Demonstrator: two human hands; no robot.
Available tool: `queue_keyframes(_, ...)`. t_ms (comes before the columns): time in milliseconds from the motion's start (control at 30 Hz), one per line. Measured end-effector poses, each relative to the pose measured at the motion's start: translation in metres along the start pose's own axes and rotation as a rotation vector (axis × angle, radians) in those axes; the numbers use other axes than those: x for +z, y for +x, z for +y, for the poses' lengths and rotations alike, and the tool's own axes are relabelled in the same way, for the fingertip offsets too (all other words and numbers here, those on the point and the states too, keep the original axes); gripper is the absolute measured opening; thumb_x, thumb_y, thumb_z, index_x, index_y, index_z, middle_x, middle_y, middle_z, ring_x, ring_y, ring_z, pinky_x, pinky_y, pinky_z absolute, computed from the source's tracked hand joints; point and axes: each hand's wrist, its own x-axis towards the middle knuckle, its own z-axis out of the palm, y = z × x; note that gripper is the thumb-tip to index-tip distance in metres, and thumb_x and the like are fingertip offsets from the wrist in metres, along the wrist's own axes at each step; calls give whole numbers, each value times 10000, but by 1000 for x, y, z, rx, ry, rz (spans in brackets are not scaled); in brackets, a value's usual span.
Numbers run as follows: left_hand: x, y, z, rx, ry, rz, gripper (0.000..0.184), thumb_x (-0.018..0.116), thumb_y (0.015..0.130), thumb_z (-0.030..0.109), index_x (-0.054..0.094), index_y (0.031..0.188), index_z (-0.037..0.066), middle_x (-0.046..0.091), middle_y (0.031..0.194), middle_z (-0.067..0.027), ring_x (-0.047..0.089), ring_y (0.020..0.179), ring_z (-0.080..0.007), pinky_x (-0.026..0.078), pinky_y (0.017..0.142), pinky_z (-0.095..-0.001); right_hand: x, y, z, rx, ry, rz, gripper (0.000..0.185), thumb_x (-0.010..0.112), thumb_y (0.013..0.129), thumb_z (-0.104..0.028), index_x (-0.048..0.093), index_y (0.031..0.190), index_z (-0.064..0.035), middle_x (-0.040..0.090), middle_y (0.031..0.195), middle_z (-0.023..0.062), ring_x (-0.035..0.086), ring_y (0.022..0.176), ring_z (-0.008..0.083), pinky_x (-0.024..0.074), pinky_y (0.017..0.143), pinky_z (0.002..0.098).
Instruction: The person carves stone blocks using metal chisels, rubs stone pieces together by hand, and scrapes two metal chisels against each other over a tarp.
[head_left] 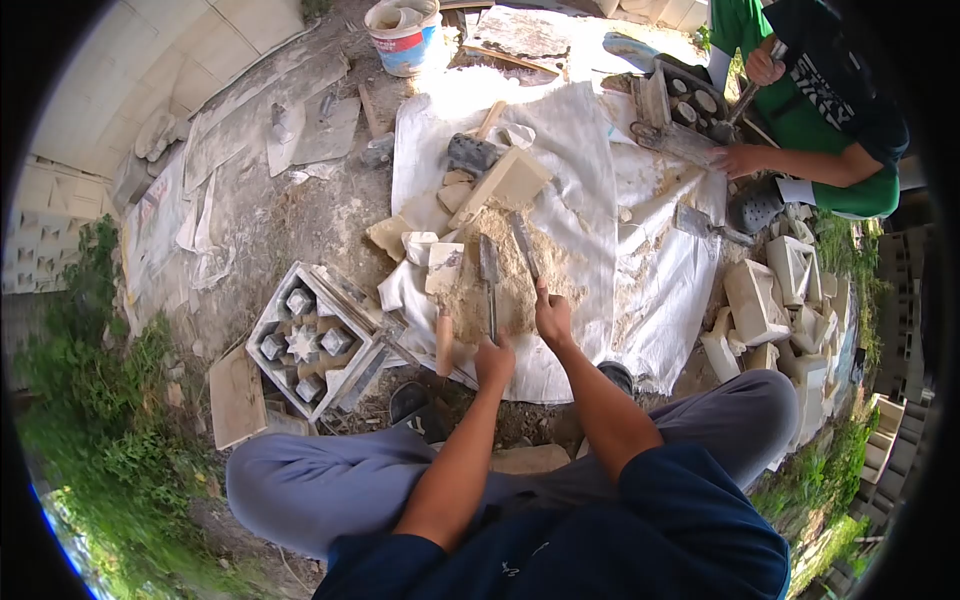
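My left hand [495,362] is closed around the lower end of a narrow trowel [488,262], its long blade pointing away from me. In my right hand [554,316] is a second long, flat-bladed metal tool [522,244], tilted to the left. Both blades lie over a heap of pale sandy powder [540,262] on a white sheet [580,340]. Left of the blades are a pale block [444,268] and a wooden handle [444,345]. Beyond the powder sits a rectangular cast piece [512,180], with a hammer head [472,153] behind it.
A square mould [303,343] with a star pattern stands at left, near a wooden board [238,398]. A bucket [404,40] is at the back. At the right are stacked cast blocks [757,300]; a co-worker [830,90] handles a mould [690,100] at the upper right.
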Motion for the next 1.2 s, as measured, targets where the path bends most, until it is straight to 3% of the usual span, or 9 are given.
queue_keyframes(200,12,13,-29,-51,-156,-33,468,535,908,398,567,1026,-54,624,871,-291,611,819,-450,468,762,-488,13,13,-10,46,-192,97,900,352,847,-740,640,741,106,626,750,305,642,814,412,477,736,462)
queue_keyframes(267,12,15,-36,44,-47,68,408,551,911,362,587,946,-43,624,769,-217,621,632,-357,478,568,-443,7,9,-4,55,-117,60,873,367,859,-714,640,718,103,625,733,300,641,799,414,474,744,466)
queue_keyframes(367,12,20,-49,156,-52,55,401,549,914,364,602,887,-33,615,691,-184,617,590,-324,447,486,-413,-2,0,-8,16,-10,-31,845,369,885,-677,620,658,96,612,689,289,634,752,407,466,732,476)
queue_keyframes(500,-3,17,-40,-64,-249,-124,477,532,902,398,625,895,-70,645,809,-265,612,837,-458,471,719,-482,1,9,5,-18,-70,-19,860,343,890,-684,605,676,107,605,693,294,626,747,404,456,731,482)
queue_keyframes(567,-34,-3,-8,-256,-296,-234,418,553,908,365,596,864,-48,621,678,-200,611,724,-405,468,663,-452,20,14,31,38,-76,118,863,340,883,-696,584,664,103,600,684,291,613,725,407,444,723,492)
queue_keyframes(667,-19,12,-35,47,-9,84,505,518,911,435,642,862,-52,638,712,-248,617,691,-438,458,613,-474,15,-7,24,19,8,45,899,361,848,-743,592,646,102,609,638,232,576,609,341,429,632,477)
queue_keyframes(867,-27,-24,-23,237,-108,178,464,477,936,394,640,935,-40,637,781,-272,618,760,-447,467,662,-494,12,-39,44,-15,-64,-9,854,390,855,-724,507,525,55,506,525,148,480,532,221,388,538,438)
queue_keyframes(967,14,4,-79,6,100,-73,397,480,940,344,627,956,-24,628,821,-280,607,835,-452,465,713,-503,9,-52,39,26,53,-22,909,377,842,-744,551,556,102,541,546,209,558,581,269,427,581,463)
queue_keyframes(1200,-10,-42,-36,126,-2,83,370,482,939,327,597,967,-24,631,862,-276,594,898,-459,461,761,-510,-1,-54,36,108,44,-66,923,356,861,-719,606,799,167,608,818,351,619,853,422,461,779,467)
